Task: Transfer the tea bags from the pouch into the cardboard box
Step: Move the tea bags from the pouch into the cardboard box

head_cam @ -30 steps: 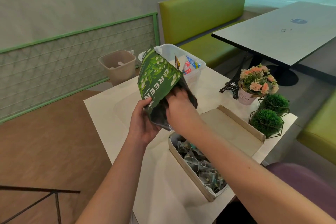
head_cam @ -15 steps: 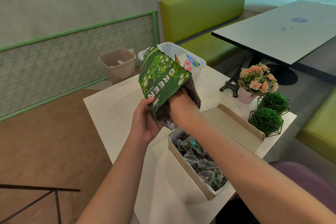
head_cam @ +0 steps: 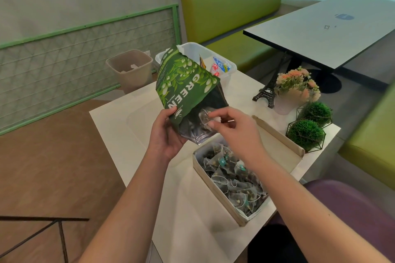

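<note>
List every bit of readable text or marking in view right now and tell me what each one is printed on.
"GREEN": large white letters on the green pouch, held by the left hand.
"Jasmine": small white print beside it on the pouch; only roughly legible.
Small white emblem below on the pouch: too small to read.
Blue logo on the grey table: blurred, unreadable.
Packets in the clear bin: print too small.
Tea bag tags in the cardboard box: unreadable.
</note>
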`<state>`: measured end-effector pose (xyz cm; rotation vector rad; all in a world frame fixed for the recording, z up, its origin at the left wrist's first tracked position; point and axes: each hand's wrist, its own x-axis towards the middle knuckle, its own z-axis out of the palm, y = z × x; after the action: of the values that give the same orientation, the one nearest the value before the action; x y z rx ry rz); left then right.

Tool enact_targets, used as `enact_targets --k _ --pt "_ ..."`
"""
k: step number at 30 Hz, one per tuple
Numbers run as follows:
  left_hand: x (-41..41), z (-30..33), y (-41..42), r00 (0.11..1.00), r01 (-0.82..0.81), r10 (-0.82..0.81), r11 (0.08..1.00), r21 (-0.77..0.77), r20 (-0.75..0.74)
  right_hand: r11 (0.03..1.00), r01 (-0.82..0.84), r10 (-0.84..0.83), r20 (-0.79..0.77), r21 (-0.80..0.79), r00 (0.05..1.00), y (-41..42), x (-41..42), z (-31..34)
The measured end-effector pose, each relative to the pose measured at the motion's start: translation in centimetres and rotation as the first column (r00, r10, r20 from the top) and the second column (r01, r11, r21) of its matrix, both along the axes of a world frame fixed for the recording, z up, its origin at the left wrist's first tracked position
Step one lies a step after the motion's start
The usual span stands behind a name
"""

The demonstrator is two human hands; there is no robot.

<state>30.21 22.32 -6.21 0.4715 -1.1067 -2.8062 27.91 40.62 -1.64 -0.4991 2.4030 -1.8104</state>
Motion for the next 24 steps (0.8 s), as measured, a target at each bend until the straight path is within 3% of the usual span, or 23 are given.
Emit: enact_targets --k 4,8,16,24 --pt "0.0 -0.7 -0.4 1.0 -0.027 0.027 0.999 0.034 0.001 0.98 0.015 0.016 0.153 -0.2 0.988 2.5 0.2 -0.1" --pt "0.3 -1.0 -0.8 0.999 -0.04 0.041 0.998 0.037 -0.01 0.953 0.039 0.043 0.262 -0.302 0.964 4.7 -0.1 -1.6" --pt "1.4 -0.8 -0.6 0.998 -0.064 0.064 0.997 0.033 0.013 0.995 0.056 -0.017 0.437 -0.077 0.899 4.0 -0.2 -7.3" --pt "2.3 -0.4 -0.3 0.998 -0.051 0.051 0.999 0.018 0.043 0.999 -0.015 0.0 0.406 0.034 0.914 1.3 0.2 -11.5"
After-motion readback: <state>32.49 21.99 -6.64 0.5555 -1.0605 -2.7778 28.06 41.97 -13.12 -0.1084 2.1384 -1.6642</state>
